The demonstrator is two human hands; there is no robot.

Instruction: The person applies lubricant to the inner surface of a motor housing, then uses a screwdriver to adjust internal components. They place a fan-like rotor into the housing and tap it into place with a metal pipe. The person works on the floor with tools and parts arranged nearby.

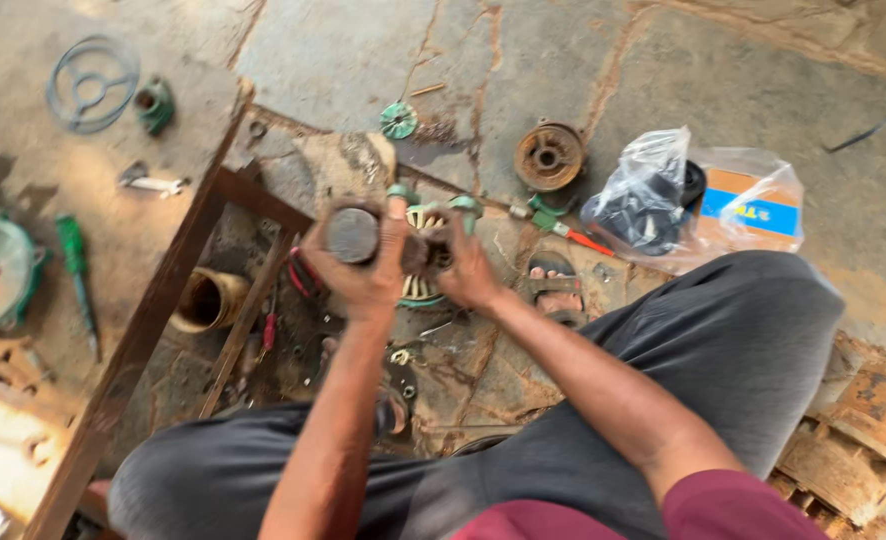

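A cracked stone floor [723, 90] carries everything. The rusty pulley [549, 155] lies near its middle; just right of it sits a plastic bag [663, 195], left of it a small green disc [398, 120], and far left a wire ring [91, 82] and a green screwdriver [75, 270].

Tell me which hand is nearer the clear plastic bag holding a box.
Right. The right hand grips the green motor part on the side toward the clear plastic bag; the left hand is farther away, holding the dark round cylinder.
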